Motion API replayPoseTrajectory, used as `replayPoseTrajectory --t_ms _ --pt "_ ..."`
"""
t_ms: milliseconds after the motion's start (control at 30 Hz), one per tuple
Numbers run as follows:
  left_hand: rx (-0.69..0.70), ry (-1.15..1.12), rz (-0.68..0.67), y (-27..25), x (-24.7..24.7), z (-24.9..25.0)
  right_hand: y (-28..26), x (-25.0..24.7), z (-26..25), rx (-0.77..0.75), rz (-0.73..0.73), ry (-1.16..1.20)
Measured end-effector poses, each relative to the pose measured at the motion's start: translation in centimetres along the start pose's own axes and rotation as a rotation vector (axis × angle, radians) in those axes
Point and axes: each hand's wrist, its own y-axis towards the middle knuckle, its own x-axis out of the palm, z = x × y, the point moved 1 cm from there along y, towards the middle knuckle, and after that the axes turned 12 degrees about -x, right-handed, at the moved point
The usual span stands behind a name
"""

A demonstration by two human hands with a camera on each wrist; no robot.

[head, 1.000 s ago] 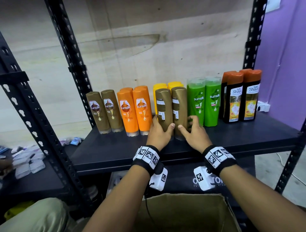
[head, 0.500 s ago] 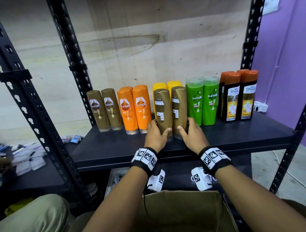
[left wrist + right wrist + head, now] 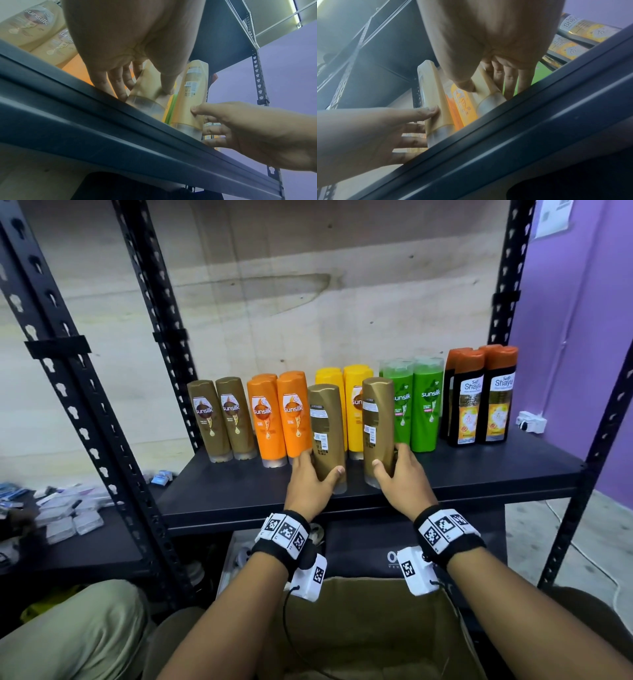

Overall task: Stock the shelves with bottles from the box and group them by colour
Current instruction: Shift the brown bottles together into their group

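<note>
Bottles fill the shelf by colour. Left hand grips one brown bottle, right hand grips another, both upright near the front edge. Placing step; next, probably carry them left beside the brown pair.

Both forearms extend forward, each wrist wearing a black band with printed markers. The left hand grips a gold bottle, thumb across its front, fingers wrapped behind. The right hand grips a second gold bottle likewise, thumb in front, fingers behind.
</note>
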Motion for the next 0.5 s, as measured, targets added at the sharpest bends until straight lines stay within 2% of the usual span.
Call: replayPoseTrajectory --t_ms 233,367,500 --pt "-0.001 -0.054 -0.059 0.4 -0.5 0.1 0.0 -0.1 0.3 0.022 0.03 0.08" --pt "-0.025 -0.218 -0.228 1.3 -0.9 0.8 0.7 -0.2 0.6 0.041 0.059 0.245" --pt "0.003 -0.306 -0.265 2.3 -1.2 1.9 2.1 0.0 0.4 0.059 0.1 0.436"
